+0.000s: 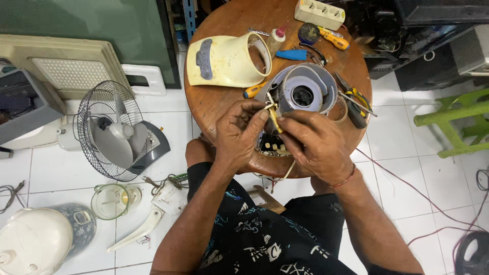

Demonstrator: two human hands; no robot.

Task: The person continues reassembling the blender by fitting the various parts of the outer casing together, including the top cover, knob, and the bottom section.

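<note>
Both hands meet over the near edge of the round wooden table [214, 102]. The left hand [237, 133] pinches a small yellowish part [274, 119] between thumb and fingertips; the right hand [317, 145] closes on its lower end, fingers curled tight. The part sits just in front of the opened grey motor base [301, 91], upturned, dark hub showing, pale wires trailing out below. Risk, as judged: a slip could drop the part off the table edge, or tug a wire loose. Beyond lie a cream housing [226, 60], screwdrivers [333, 38] and pliers [352, 104].
</note>
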